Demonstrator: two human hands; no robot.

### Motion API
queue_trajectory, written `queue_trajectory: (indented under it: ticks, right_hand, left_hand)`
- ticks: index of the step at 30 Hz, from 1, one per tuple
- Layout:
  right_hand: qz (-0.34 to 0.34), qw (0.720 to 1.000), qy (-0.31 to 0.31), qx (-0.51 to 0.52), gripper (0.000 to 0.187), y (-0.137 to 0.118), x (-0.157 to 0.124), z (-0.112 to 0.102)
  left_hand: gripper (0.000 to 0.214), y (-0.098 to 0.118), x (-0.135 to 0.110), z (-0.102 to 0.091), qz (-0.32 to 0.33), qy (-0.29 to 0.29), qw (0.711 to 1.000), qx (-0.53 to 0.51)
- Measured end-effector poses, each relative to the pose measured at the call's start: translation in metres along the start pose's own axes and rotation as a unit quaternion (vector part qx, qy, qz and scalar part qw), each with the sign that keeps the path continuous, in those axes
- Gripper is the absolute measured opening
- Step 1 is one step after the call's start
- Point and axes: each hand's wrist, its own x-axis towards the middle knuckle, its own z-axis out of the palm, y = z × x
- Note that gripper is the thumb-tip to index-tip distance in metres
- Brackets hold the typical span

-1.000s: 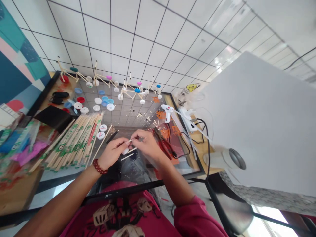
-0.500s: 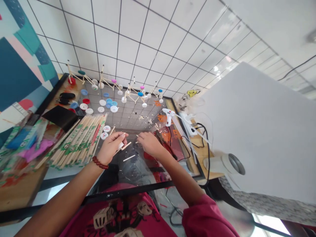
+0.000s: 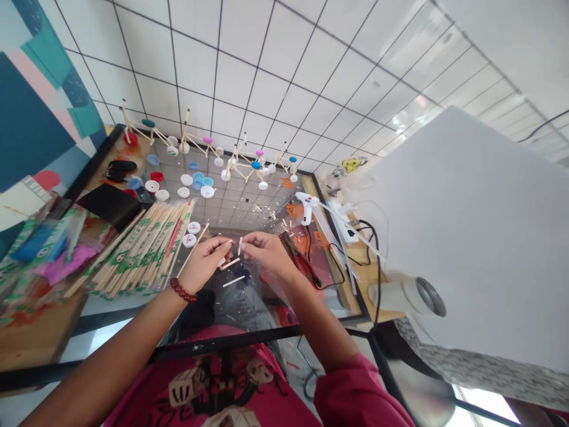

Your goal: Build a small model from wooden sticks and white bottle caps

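My left hand (image 3: 205,260) is closed in a pinch around a small white piece (image 3: 221,261), mostly covered by the fingers. Facing it, my right hand (image 3: 267,255) pinches a short wooden stick (image 3: 240,245) held nearly upright. The two sets of fingertips are close together but apart, over the dark glass tabletop (image 3: 249,302). Below the hands lie a cut stick piece (image 3: 230,263) and another short stick (image 3: 233,281). Pliers with red handles (image 3: 302,261) rest just right of my right hand.
Wrapped chopsticks (image 3: 137,249) lie in a pile on the left, beside two white printed caps (image 3: 191,234). Blue, white and red bottle caps (image 3: 198,181) are scattered behind. Stick-and-cap models (image 3: 244,163) line the back edge. A white glue gun (image 3: 306,206) and power strip (image 3: 344,225) stand right.
My right hand has moved left and slightly up, bringing the short stick upright near my left fingertips. My left hand stays almost in place, and the view has shifted slightly.
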Motion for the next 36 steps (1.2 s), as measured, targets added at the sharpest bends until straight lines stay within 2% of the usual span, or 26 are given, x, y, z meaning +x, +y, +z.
queue_trajectory:
  ticks: [12, 24, 36]
  right_hand:
    - [0.010, 0.999, -0.022, -0.038, 0.032, 0.004, -0.004, 0.003]
    - [0.008, 0.999, -0.004, -0.038, 0.028, 0.010, -0.007, 0.007]
    - [0.001, 0.998, -0.009, -0.057, 0.027, 0.012, -0.005, 0.005]
  left_hand:
    - [0.033, 0.007, -0.003, 0.005, 0.005, -0.002, 1.000, -0.003]
    - [0.030, -0.002, -0.004, 0.003, 0.014, -0.002, 1.000, 0.016]
    - [0.031, 0.003, -0.002, 0.006, -0.019, 0.021, 0.999, -0.036]
